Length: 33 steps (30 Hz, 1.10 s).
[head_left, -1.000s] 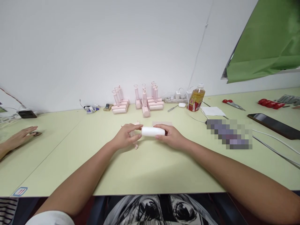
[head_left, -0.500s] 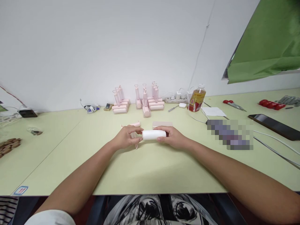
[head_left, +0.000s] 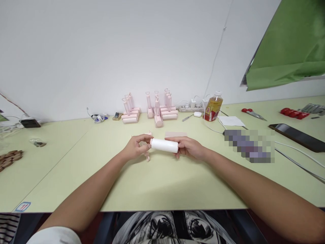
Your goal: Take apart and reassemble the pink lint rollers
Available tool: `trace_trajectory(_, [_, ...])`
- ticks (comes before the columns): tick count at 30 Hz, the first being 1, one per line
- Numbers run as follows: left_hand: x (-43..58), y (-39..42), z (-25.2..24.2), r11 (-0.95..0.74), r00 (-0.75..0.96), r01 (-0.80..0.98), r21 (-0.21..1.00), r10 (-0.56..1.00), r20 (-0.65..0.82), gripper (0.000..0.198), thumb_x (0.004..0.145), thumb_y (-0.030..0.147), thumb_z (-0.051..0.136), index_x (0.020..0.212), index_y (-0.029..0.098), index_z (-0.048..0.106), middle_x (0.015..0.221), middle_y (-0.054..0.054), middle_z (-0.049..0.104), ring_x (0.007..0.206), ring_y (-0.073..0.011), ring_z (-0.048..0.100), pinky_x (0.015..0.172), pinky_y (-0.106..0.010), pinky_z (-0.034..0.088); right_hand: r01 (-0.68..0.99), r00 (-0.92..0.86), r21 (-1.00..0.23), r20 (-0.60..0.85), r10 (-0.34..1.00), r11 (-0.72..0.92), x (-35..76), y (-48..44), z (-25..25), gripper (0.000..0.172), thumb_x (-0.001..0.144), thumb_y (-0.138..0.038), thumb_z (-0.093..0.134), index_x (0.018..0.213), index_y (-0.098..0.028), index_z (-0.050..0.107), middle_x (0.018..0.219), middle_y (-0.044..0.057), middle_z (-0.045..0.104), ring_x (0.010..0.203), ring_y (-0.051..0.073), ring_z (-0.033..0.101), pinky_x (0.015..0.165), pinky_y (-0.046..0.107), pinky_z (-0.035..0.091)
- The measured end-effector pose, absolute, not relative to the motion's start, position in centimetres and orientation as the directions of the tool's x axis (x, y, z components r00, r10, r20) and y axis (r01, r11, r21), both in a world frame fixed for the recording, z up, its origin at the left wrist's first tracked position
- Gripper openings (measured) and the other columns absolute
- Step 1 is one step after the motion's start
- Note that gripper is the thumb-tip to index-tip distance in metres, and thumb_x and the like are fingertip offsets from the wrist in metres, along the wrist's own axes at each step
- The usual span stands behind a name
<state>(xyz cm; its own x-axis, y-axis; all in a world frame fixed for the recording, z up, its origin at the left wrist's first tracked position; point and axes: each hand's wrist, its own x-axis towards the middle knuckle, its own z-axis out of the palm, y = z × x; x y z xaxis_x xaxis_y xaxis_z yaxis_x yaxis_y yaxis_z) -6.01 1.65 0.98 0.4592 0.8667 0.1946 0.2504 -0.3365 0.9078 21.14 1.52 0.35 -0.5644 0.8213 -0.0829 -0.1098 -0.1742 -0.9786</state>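
Note:
A white lint roll [head_left: 164,145] is held level above the table between my two hands. The fingers and thumb of my left hand [head_left: 137,147] pinch its left end. My right hand [head_left: 190,147] grips the right end, thumb and fingers closed around it. Just behind and below my left hand lies a pink handle piece [head_left: 148,158], mostly hidden by the fingers. A pale pink cover [head_left: 175,134] rests on the table behind my right hand.
Several pink lint rollers [head_left: 157,117] stand by the wall. To their right are a screwdriver [head_left: 187,118], a white case [head_left: 197,114], a power strip [head_left: 191,108] and a drink bottle [head_left: 214,106]. A phone [head_left: 298,137] and cables lie at right, wooden discs [head_left: 10,159] at left.
The lint roll has shifted slightly left and tilted, its left end now higher. My left hand has closed onto that end, and my right hand has moved out to the right end.

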Motion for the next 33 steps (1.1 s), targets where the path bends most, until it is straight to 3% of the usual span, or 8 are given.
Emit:
trace_trajectory(4, [-6.0,1.9,0.9,-0.305,0.451,0.211,0.929,0.873,0.185,0.035,0.079,0.031,0.067,0.11,0.015,0.064,0.091,-0.006,0.07,0.052,-0.0149,0.066,0.059,-0.032,0.058,-0.118,-0.598,-0.973,-0.088,0.797,-0.196,21.4,1.8,0.3,0.054,0.072,-0.017,0.056,0.125,-0.011,0.06,0.088,0.007,0.068,0.068,0.017,0.064,0.063,0.034,0.056])
trace_trajectory(11, [-6.2,2.1,0.8,-0.28,0.467,0.182,0.942,0.868,0.168,0.038,0.077,0.032,0.068,0.112,0.016,0.064,0.094,-0.006,0.069,0.052,-0.0151,0.066,0.059,-0.033,0.059,-0.02,-0.603,-0.997,-0.048,0.796,-0.075,21.8,1.8,0.6,0.052,0.073,-0.018,0.061,0.126,-0.014,0.061,0.081,0.003,0.069,0.063,0.015,0.065,0.065,0.034,0.058])
trace_trajectory(17, [-6.0,1.9,0.7,-0.337,0.465,0.341,0.878,0.872,0.154,0.037,0.078,0.035,0.065,0.111,0.016,0.066,0.103,-0.007,0.067,0.056,-0.0135,0.067,0.057,-0.028,0.058,0.013,-0.5,-0.997,-0.068,0.863,-0.071,21.0,1.7,0.4,0.041,0.066,-0.014,0.065,0.106,-0.019,0.065,0.107,0.006,0.063,0.086,0.018,0.063,0.071,0.035,0.06])
trace_trajectory(21, [-5.6,1.9,0.8,-0.46,0.479,0.483,0.745,0.851,0.215,0.03,0.077,0.032,0.063,0.103,0.018,0.07,0.096,-0.003,0.068,0.078,-0.0164,0.068,0.068,-0.024,0.056,0.134,-0.407,-0.991,-0.046,0.912,0.009,20.8,2.0,0.0,0.029,0.066,-0.013,0.06,0.094,-0.019,0.062,0.098,0.004,0.062,0.08,0.016,0.061,0.067,0.029,0.056])
trace_trajectory(26, [-5.4,2.2,0.7,-0.46,0.442,0.571,0.68,0.87,0.217,0.031,0.077,0.032,0.061,0.103,0.018,0.07,0.094,-0.003,0.07,0.084,-0.0179,0.066,0.074,-0.026,0.053,0.503,-0.307,-0.836,0.064,0.95,0.219,21.3,2.2,-0.1,0.029,0.068,-0.011,0.055,0.096,-0.019,0.059,0.09,0.001,0.064,0.065,0.011,0.055,0.059,0.023,0.043])
trace_trajectory(30, [-5.3,2.2,0.7,-0.511,0.459,0.622,0.593,0.852,0.253,0.032,0.074,0.03,0.061,0.102,0.019,0.072,0.094,-0.004,0.071,0.088,-0.0205,0.065,0.079,-0.03,0.05,0.637,-0.308,-0.718,0.095,0.947,0.279,21.4,1.6,0.8,0.03,0.07,-0.012,0.054,0.098,-0.019,0.057,0.103,0.004,0.067,0.071,0.013,0.055,0.063,0.024,0.042])
trace_trajectory(33, [-5.1,2.1,0.9,-0.56,0.491,0.638,0.529,0.825,0.281,0.026,0.073,0.028,0.059,0.095,0.022,0.074,0.087,-0.003,0.072,0.087,-0.0218,0.063,0.081,-0.032,0.048,0.724,-0.317,-0.622,0.085,0.944,0.299,21.4,1.0,1.6,0.026,0.072,-0.014,0.054,0.098,-0.019,0.057,0.093,0.004,0.067,0.07,0.015,0.054,0.061,0.024,0.037])
